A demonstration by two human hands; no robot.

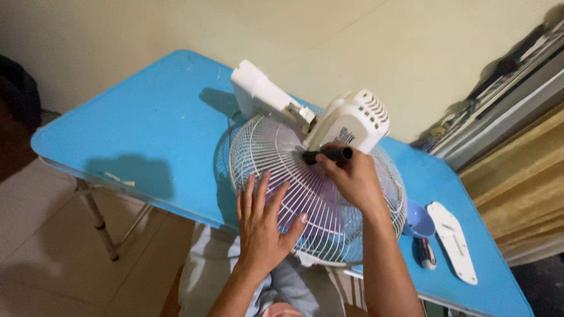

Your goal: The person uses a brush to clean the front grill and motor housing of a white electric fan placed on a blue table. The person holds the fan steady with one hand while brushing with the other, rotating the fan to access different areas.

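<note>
Fan (317, 194) lies face-down on blue table (117, 135), near front edge. Left hand (264, 223) flat, fingers spread, pressing wire grille. Right hand (352, 176) fisted round dark screwdriver handle (329, 155) at motor housing (352, 120). Risk: tip slips under hard push, fan skids off edge.

A white electric fan with a round wire grille (317, 188) lies face down on the blue folding worktop (135, 129), its white plastic motor housing (352, 120) toward the far side and its flat white base (258, 94) behind and to the left. The left hand (264, 226) lies spread on the near part of the grille. The right hand (352, 179), further back, grips a black-handled tool (327, 155) just before the motor housing. Right of the fan lie a small blue bowl-shaped plastic part (418, 218), a small screwdriver (425, 252) before it, and a flat white plastic plate (452, 240) furthest right.
</note>
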